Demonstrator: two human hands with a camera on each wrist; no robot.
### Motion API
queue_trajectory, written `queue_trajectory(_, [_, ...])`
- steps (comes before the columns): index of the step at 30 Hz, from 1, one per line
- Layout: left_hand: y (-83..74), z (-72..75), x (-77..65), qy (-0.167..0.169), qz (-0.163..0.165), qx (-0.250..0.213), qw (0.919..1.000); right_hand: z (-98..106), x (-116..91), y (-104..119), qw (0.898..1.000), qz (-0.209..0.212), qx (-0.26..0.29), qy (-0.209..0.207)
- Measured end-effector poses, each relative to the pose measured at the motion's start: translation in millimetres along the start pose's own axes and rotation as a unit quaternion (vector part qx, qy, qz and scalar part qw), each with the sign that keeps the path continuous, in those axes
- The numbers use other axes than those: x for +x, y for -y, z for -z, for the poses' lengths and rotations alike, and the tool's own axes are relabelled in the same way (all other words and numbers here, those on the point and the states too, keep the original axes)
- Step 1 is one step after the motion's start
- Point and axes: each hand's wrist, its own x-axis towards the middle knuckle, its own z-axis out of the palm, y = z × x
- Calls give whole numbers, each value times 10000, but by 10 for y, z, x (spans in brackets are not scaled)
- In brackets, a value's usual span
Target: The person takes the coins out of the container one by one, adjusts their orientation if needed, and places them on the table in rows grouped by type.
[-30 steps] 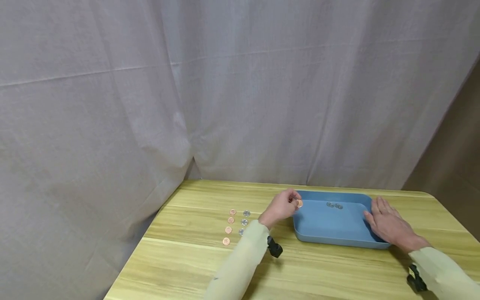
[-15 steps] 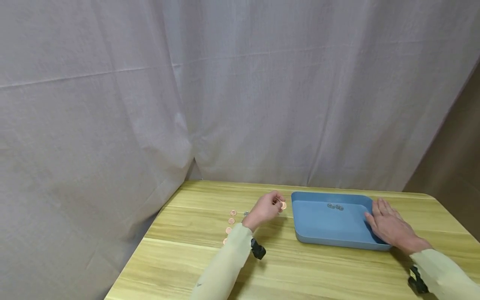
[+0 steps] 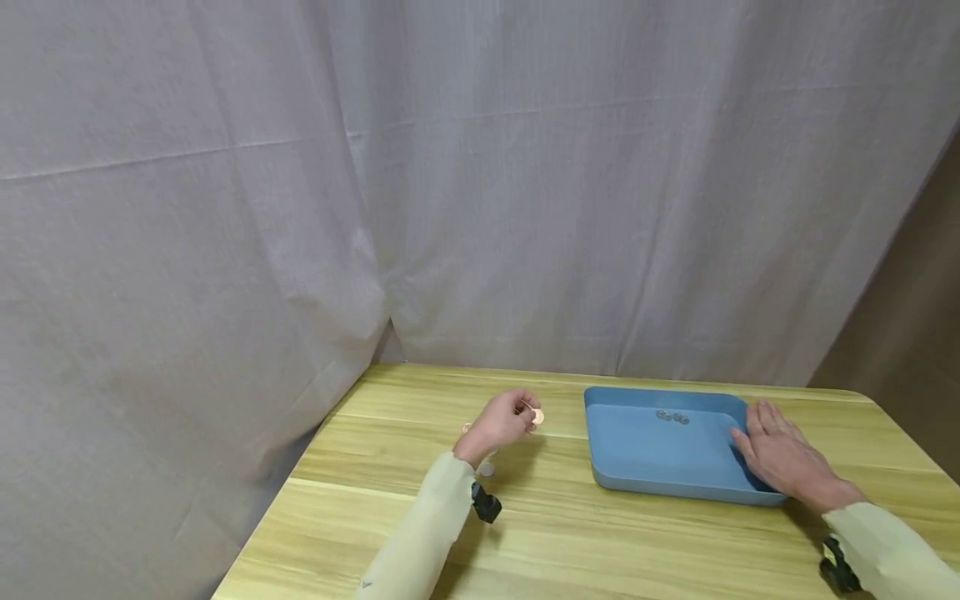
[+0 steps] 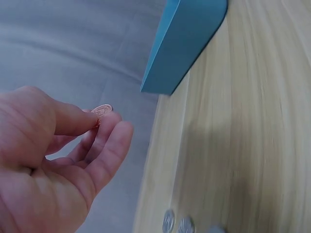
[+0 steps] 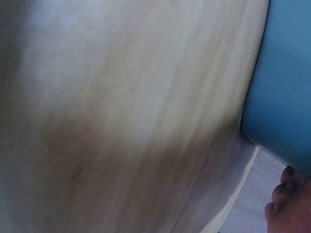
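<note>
My left hand (image 3: 504, 419) is over the table between the tray and the loose coins, pinching a copper coin (image 3: 537, 416) between thumb and fingertips. The left wrist view shows the same copper coin (image 4: 102, 110) standing out past the fingertips. Under and behind this hand lie loose coins, mostly hidden by it; a silver coin (image 3: 487, 469) and the edge of a copper coin (image 3: 467, 427) show. My right hand (image 3: 787, 457) rests on the right rim of a blue tray (image 3: 667, 483), fingers extended. Several silver coins (image 3: 672, 417) lie in the tray near its back wall.
The wooden table (image 3: 570, 542) extends in front of the tray and to its left. A grey curtain (image 3: 525, 208) hangs behind the table's far edge. In the left wrist view, silver coins (image 4: 168, 221) lie at the bottom edge.
My left hand has moved left from above the tray's left edge, still pinching the copper coin, and now covers most of the loose coins. The right hand stays on the tray.
</note>
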Motion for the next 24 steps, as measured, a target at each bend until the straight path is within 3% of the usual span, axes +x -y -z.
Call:
queue_trajectory(10, [107, 260, -170, 119, -9, 250, 9996, -8, -3, -45, 10000, 52, -23, 8])
queue_trajectory(20, [196, 456, -448, 431, -281, 695, 9963, -4, 6, -27, 10000, 19, 8, 61])
queue_trajectory(24, [246, 521, -528, 600, -240, 754, 9951, 5, 12, -26, 10000, 21, -12, 61])
